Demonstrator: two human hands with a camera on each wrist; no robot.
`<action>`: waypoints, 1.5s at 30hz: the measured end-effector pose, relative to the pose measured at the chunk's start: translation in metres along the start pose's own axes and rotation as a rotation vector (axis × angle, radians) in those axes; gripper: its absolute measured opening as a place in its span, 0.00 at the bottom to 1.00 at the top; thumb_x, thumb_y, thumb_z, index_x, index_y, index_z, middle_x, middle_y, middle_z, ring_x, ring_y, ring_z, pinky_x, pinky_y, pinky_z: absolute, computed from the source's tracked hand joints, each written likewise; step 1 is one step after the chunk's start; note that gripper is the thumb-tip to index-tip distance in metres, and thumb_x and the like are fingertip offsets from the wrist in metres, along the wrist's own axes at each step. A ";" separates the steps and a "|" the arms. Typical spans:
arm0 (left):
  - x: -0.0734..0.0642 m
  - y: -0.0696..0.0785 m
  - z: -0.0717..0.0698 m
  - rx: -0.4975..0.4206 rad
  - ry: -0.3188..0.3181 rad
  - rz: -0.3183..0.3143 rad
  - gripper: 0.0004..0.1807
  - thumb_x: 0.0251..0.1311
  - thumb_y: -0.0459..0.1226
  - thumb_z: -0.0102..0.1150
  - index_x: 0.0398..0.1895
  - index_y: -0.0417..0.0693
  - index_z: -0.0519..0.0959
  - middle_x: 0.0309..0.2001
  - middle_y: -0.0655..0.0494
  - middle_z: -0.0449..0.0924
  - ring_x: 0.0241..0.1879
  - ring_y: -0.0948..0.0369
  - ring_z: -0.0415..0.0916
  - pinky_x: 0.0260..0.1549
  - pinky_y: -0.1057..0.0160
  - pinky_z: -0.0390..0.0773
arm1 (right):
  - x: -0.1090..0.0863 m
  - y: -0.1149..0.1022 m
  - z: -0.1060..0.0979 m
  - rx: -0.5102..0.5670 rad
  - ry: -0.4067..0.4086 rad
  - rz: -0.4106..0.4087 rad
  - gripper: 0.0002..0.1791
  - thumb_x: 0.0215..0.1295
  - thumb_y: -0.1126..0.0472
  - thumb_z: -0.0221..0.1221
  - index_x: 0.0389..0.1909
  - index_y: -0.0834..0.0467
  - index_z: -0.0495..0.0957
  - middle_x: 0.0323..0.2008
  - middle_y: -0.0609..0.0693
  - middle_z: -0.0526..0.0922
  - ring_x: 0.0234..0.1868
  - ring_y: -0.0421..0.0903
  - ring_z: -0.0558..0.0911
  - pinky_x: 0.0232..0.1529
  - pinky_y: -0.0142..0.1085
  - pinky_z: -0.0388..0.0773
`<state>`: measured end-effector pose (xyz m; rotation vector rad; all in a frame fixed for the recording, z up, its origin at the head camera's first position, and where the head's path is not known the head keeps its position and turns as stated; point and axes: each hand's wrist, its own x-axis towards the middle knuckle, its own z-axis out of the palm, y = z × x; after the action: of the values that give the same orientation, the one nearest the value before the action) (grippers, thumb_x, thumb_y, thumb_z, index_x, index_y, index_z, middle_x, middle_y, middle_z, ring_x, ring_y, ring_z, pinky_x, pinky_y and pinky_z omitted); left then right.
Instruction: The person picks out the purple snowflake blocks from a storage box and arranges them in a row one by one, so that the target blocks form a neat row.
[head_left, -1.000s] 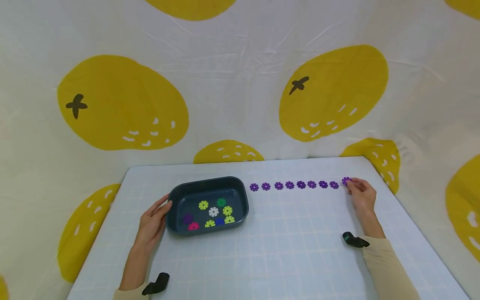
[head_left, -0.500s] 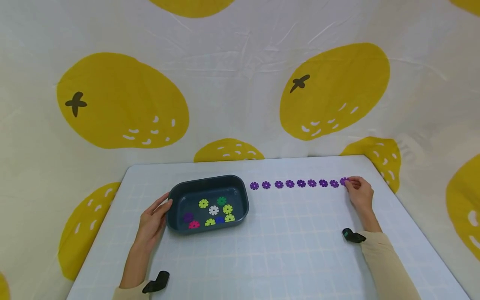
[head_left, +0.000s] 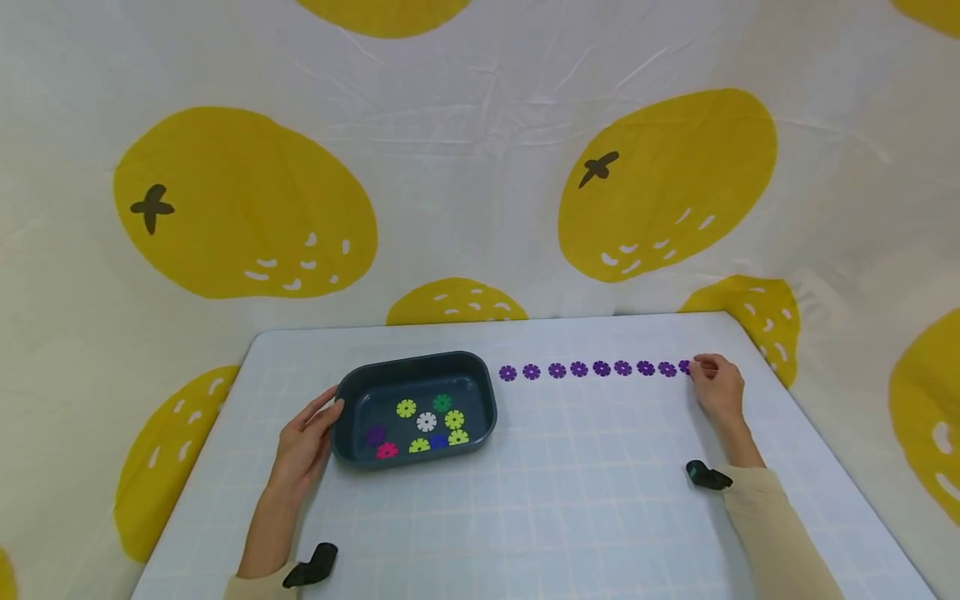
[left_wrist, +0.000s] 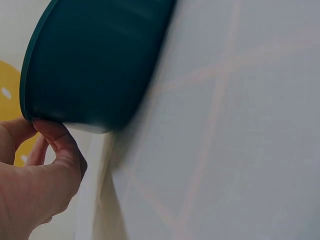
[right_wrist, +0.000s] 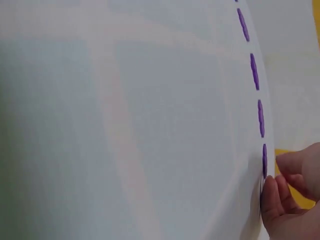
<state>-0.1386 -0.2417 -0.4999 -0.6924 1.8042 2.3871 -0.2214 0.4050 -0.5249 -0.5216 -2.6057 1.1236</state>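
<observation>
My left hand [head_left: 302, 446] grips the left end of a dark teal plastic tub [head_left: 412, 459], thumb and fingers at its rim; the left wrist view shows the hand [left_wrist: 47, 172] against the tub's outer wall [left_wrist: 95, 65]. Inside lie several notched snowflake discs, among them a white one [head_left: 427, 422], a green one [head_left: 442, 403] and a pink one [head_left: 387, 450]. Rightward from the tub runs a row of purple snowflake discs, flat on the table. At its right end my right hand [head_left: 720, 387] pinches the last purple snowflake disc [head_left: 684, 367], partly covering it.
The table [head_left: 570, 500] wears a pale checked cloth, and the row lies near its far edge. Behind hangs a white curtain [head_left: 465, 183] printed with large yellow fruit. A small black wrist device [head_left: 707, 475] sits at the right sleeve, another device [head_left: 311, 567] at the left.
My right hand has slid slightly left with the last purple snowflake disc, bringing it closer to its neighbour in the row. The left hand and the tub have stayed put.
</observation>
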 end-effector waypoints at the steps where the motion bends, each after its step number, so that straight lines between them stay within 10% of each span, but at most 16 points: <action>1: 0.000 0.000 0.000 0.008 0.001 -0.001 0.31 0.64 0.45 0.71 0.71 0.56 0.76 0.37 0.71 0.85 0.29 0.72 0.72 0.26 0.75 0.69 | -0.002 -0.001 0.000 0.006 -0.003 -0.003 0.20 0.80 0.59 0.51 0.61 0.70 0.75 0.55 0.67 0.78 0.55 0.61 0.76 0.51 0.42 0.73; 9: -0.001 0.000 0.000 0.010 0.009 0.008 0.28 0.65 0.44 0.70 0.69 0.58 0.77 0.36 0.70 0.85 0.30 0.72 0.72 0.27 0.75 0.69 | -0.011 -0.013 0.002 0.057 -0.065 -0.087 0.19 0.80 0.58 0.51 0.61 0.67 0.76 0.53 0.65 0.79 0.52 0.55 0.76 0.38 0.16 0.69; 45: 0.000 0.000 0.001 -0.006 0.010 -0.003 0.29 0.65 0.44 0.71 0.69 0.58 0.77 0.37 0.70 0.85 0.32 0.72 0.74 0.29 0.75 0.71 | -0.076 -0.122 0.055 0.187 -0.221 -0.402 0.12 0.77 0.60 0.59 0.54 0.61 0.81 0.48 0.58 0.84 0.49 0.52 0.80 0.47 0.18 0.71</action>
<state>-0.1388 -0.2408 -0.4993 -0.7087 1.7995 2.3923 -0.1999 0.2593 -0.4786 0.1716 -2.5789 1.3204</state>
